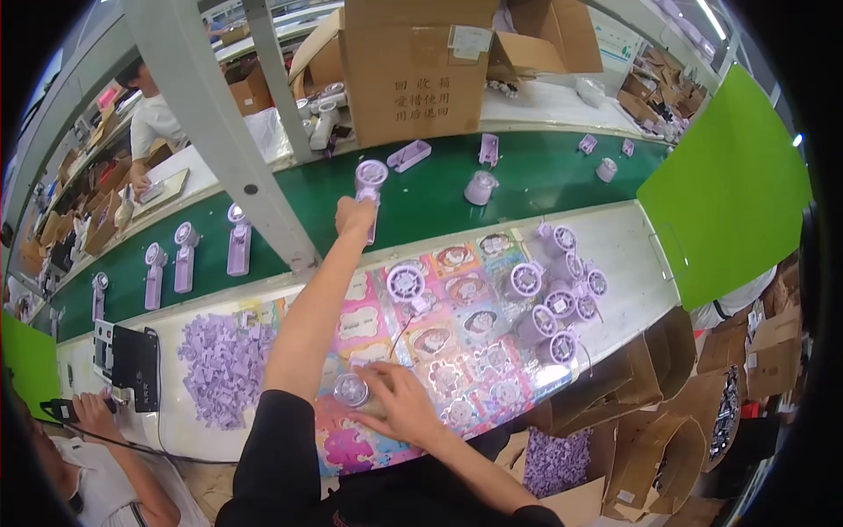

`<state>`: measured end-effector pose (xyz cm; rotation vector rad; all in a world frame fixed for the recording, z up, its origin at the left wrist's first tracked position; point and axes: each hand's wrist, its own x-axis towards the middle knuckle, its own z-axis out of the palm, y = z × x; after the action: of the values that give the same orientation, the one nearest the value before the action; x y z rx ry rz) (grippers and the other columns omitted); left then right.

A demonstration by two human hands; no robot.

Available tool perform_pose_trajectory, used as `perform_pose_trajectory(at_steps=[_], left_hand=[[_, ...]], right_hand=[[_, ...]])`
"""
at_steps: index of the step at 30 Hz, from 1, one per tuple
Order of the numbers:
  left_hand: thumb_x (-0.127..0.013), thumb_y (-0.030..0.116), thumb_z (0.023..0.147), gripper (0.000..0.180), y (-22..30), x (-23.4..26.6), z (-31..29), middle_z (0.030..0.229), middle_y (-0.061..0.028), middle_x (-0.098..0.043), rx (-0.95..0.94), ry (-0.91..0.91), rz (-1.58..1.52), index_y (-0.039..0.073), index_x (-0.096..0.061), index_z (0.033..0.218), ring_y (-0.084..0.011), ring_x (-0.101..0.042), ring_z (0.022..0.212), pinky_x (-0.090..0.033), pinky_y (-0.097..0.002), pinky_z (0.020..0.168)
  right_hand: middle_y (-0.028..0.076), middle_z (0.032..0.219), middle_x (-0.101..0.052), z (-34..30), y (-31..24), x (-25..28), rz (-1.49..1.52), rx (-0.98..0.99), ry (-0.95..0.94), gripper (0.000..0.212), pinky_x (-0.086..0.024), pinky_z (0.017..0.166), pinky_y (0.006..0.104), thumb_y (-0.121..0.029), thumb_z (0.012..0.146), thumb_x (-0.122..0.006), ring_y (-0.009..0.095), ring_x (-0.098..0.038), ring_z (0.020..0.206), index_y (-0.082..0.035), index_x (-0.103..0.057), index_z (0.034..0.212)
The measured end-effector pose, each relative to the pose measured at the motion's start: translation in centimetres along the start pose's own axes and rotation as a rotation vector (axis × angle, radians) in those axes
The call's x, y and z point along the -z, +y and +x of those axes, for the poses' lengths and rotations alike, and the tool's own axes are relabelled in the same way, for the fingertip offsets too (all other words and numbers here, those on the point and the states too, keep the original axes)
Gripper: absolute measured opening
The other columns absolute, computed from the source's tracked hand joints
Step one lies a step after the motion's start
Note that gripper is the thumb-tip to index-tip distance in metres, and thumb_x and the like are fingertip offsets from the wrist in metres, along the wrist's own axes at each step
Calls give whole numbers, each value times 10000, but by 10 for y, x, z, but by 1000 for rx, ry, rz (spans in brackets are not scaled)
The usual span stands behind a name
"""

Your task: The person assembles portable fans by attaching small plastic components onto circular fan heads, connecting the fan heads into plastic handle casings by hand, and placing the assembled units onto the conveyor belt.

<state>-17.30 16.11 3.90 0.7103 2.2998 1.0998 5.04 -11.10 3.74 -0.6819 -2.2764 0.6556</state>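
My left hand (354, 217) stretches out over the green belt with its fingers closed around the handle of a light purple handheld fan (371, 175). That fan's round head points away from me. My right hand (399, 404) is low over the colourful printed sheet (439, 378), thumb and fingers gripping the sides of a round purple fan head (351, 389). Just beyond it, another fan head (407, 285) lies on the sheet with a thin wire trailing from it. Several more fan heads (559, 304) are clustered at the sheet's right side.
On the green belt (544, 189) are purple shells (409, 155), fan heads and several handheld fans (238, 241). A heap of small purple parts (224, 364) lies left. A grey post (211, 123) rises beside my left arm. A co-worker's hand (95, 415) holds a tool at lower left.
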Motion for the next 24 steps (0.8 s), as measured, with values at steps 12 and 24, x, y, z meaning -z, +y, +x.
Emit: perform_pose_trajectory(at_steps=[12, 24], left_hand=[[-743, 284, 821, 527, -23, 64, -94, 1181, -245, -597, -691, -11, -93, -59, -606, 1198, -412, -584, 1116, -481, -462, 951], [-754, 174, 785, 342, -162, 133, -311, 1252, -142, -559, -962, -27, 290, 68, -678, 1102, -366, -512, 1219, -422, -503, 1004]], right_hand=[[156, 1155, -587, 10, 4, -2, -19, -65, 38, 676, -485, 859, 429, -333, 725, -863, 327, -583, 1004, -42, -604, 1277], [155, 1002, -588, 122, -13, 0, 305, 47, -259, 315, -533, 768, 396, -134, 848, -703, 309, -636, 902, -60, -629, 1145]])
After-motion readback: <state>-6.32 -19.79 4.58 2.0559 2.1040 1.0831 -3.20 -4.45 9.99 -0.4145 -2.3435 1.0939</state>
